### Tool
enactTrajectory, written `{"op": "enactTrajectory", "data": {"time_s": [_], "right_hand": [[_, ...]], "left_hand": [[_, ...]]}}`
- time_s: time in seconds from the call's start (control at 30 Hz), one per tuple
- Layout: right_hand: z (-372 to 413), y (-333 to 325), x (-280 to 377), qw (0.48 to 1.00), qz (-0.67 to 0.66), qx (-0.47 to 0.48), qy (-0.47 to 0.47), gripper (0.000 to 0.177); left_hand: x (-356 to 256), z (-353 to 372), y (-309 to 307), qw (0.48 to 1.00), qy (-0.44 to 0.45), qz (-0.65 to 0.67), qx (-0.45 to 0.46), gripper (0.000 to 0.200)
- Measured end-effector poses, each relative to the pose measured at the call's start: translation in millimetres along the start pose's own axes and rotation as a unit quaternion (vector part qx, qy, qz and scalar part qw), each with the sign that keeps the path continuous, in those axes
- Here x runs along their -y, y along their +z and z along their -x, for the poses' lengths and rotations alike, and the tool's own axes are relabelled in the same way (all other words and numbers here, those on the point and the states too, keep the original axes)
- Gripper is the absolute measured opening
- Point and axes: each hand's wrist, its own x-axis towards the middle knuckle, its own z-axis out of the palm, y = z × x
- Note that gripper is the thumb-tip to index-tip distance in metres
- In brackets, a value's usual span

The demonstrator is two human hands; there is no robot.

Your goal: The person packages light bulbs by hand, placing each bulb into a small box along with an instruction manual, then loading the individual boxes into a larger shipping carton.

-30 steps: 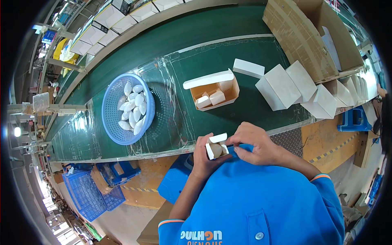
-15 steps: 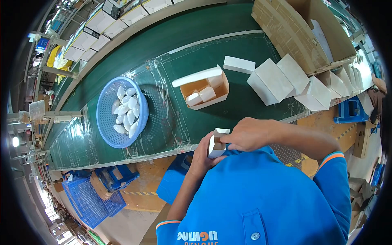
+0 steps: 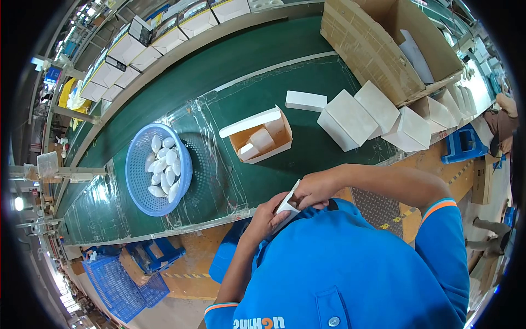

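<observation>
Close to my chest, my left hand point(image 3: 265, 219) is wrapped round a small white box point(image 3: 285, 206), which tilts with its open end up. My right hand point(image 3: 314, 188) is at that opening with bent fingers. Its fingertips are hidden inside or behind the box flap, so what they pinch does not show. Beyond my hands on the green table point(image 3: 230, 181) lies a larger white carton point(image 3: 271, 156), lid up, with small pale cardboard pieces inside. To the left stands a round blue basket point(image 3: 187, 178) holding several white bulb-shaped pieces point(image 3: 165, 164).
A flat white box point(image 3: 306, 101) lies behind the carton. Several white boxes point(image 3: 349, 122) stand to the right, by a big brown cardboard box point(image 3: 368, 48). Packed boxes point(image 3: 130, 45) line a shelf at the back left. Blue crates point(image 3: 112, 277) sit on the floor.
The small white box has tipped over to a slant in my left hand. My right hand has moved in over its opening, fingers further down. The whole view has shifted slightly.
</observation>
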Motion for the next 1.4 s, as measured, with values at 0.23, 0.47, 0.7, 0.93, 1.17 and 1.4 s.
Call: {"op": "enactTrajectory", "data": {"time_s": [0.23,0.47,0.7,0.93,1.17,1.4], "right_hand": [[16,4,2,0.996,-0.061,-0.06,0.019,0.02],[36,22,16,0.939,0.242,-0.223,-0.095,0.005],[11,31,9,0.895,0.002,-0.413,-0.167,0.01],[-3,47,2,0.835,0.118,-0.475,-0.252,0.017],[1,54,-1,0.849,0.094,-0.476,-0.21,0.016],[-1,47,-17,0.862,0.128,-0.446,-0.205,0.015]], "left_hand": [[2,-3,-4,1.0,-0.003,0.031,0.003,0.052],[9,4,-8,0.991,-0.024,0.115,-0.062,0.072],[-4,0,-7,0.994,-0.035,-0.043,-0.093,0.075],[-6,1,-13,0.993,-0.068,-0.049,-0.086,0.075],[-6,0,-10,0.996,-0.038,-0.026,-0.076,0.073],[-14,-1,-7,0.992,-0.088,-0.026,-0.083,0.075]]}}
